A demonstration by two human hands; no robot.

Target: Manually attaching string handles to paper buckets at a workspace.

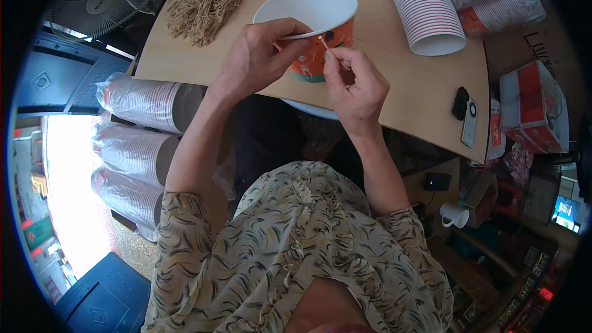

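Note:
A large paper bucket (308, 7) with a white inside and an orange printed outside stands tilted toward me on the table. My left hand (250, 58) is closed on its rim, fingers inside and thumb against the outer wall. Just right of it, my right hand (357, 83) pinches a thin tan cord (325, 43) between thumb and forefinger. The cord's upper end meets a small light spot on the bucket wall below the rim; whether it passes through cannot be made out. A short bit of cord shows at the bucket's far rim.
A heap of tan cords (209, 3) lies at the table's (419, 95) far left. Nested buckets (428, 9) lie at the far right beside bagged ones (502, 9). A phone (470, 124) is near the right edge. Bagged bucket stacks (139, 154) fill the space left of my arm.

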